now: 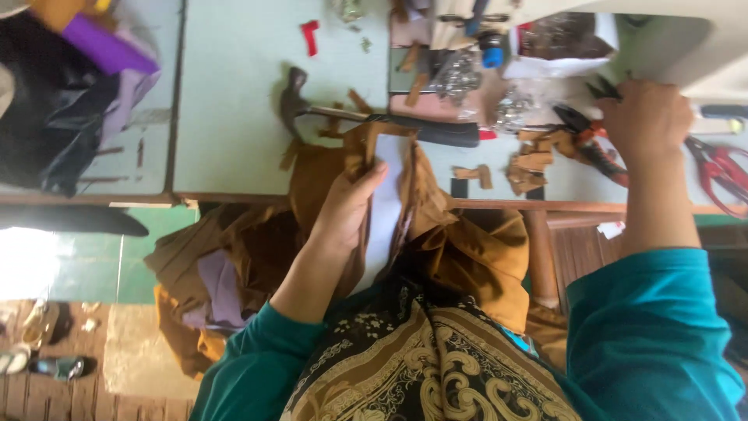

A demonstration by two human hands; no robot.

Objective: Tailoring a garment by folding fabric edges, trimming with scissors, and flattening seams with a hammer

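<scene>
1. Desk (234, 117): pale green top with a wooden front edge; tiled and brick floor below at left.
2. Brown fabric (467, 249) hangs over the desk edge into the lap.
3. Left hand (347, 206): grip closed on a brown fabric strip (366, 152) with a white piece (387, 210) beside it.
4. Right hand (647, 117) rests at black-handled scissors (604, 90); cannot tell its grip.
5. Hammer (374, 117) lies above the fabric.
6. Clear plastic bag (557, 39) at top; red scissors (721, 171) at right.
</scene>
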